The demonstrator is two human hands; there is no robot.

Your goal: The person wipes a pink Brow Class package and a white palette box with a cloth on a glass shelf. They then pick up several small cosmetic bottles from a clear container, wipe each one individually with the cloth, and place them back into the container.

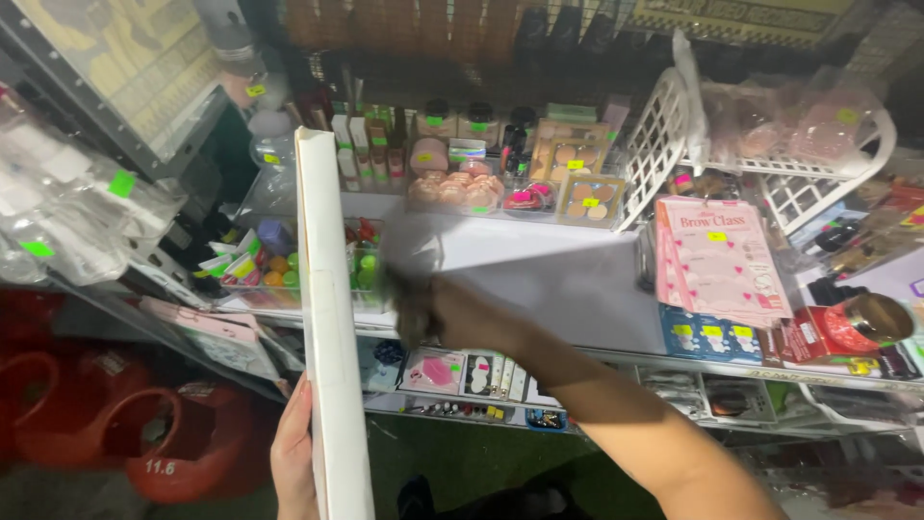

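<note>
Left hand [292,453] grips a tall white board [325,318] upright by its lower edge; right hand [423,308], blurred, grip unclear, reaches across the bare white shelf [568,274] beyond it.

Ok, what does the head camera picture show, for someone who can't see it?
A left hand holds a tall white board upright while the blurred right hand reaches toward a white shelf crowded with small cosmetics.
</note>
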